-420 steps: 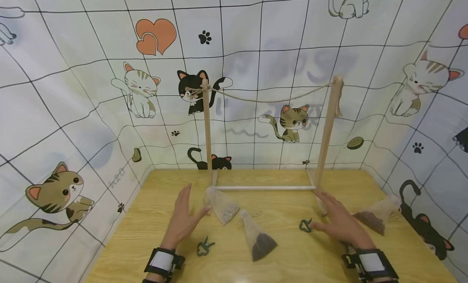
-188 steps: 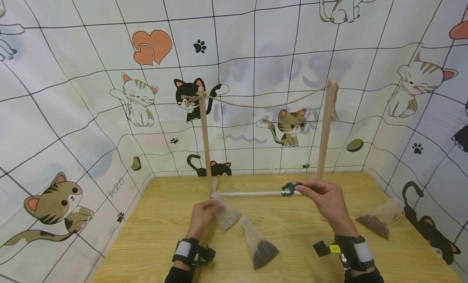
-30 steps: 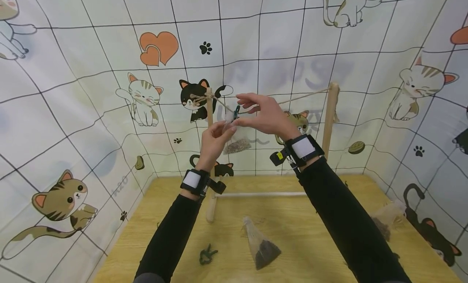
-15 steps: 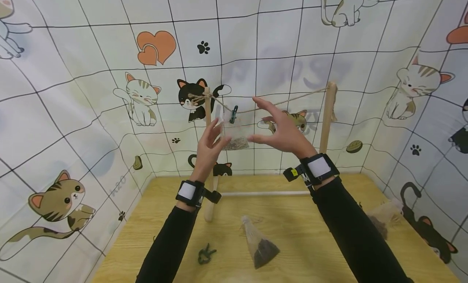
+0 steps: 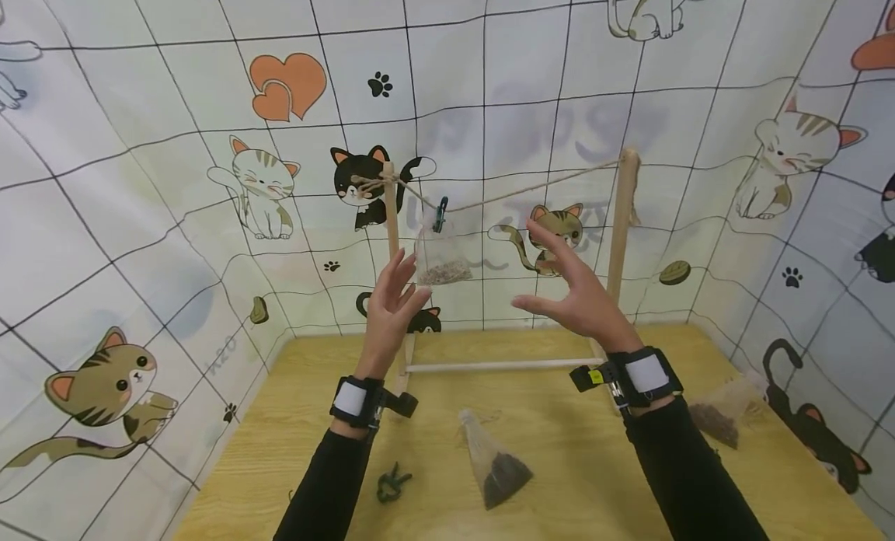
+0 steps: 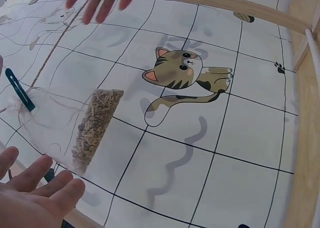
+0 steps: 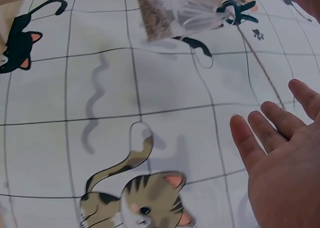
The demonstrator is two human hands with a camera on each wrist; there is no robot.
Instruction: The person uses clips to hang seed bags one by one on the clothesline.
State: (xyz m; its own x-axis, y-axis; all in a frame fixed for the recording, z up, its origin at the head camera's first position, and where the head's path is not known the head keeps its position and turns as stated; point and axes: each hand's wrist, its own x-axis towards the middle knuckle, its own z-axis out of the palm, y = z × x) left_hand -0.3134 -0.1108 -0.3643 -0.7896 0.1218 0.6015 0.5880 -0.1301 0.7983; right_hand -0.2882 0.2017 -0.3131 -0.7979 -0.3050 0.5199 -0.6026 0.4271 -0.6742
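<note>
A sheer drawstring bag (image 5: 446, 255) with pale dried bits in its bottom hangs from the twine (image 5: 538, 186), fastened by a dark green clip (image 5: 440, 214). The twine sags into a V at the clip. My left hand (image 5: 388, 315), fingers spread, is just left of and below the bag. To the bag's right, my right hand (image 5: 576, 296) is raised with thumb and fingers wide apart, holding nothing. The right wrist view shows the bag (image 7: 182, 15) tilted in the frame, with the clip (image 7: 237, 12) at its gathered neck.
Two wooden posts (image 5: 621, 222) carry the twine, joined low down by a white rod (image 5: 496, 365). On the wooden table (image 5: 559, 463) lie a bag with dark contents (image 5: 505, 475), another green clip (image 5: 394, 483) and, far right, a bag with brown contents (image 5: 716, 424).
The bag left the table and now hangs clipped on the twine. Both hands have let go and drawn back, the right one moving right and down.
</note>
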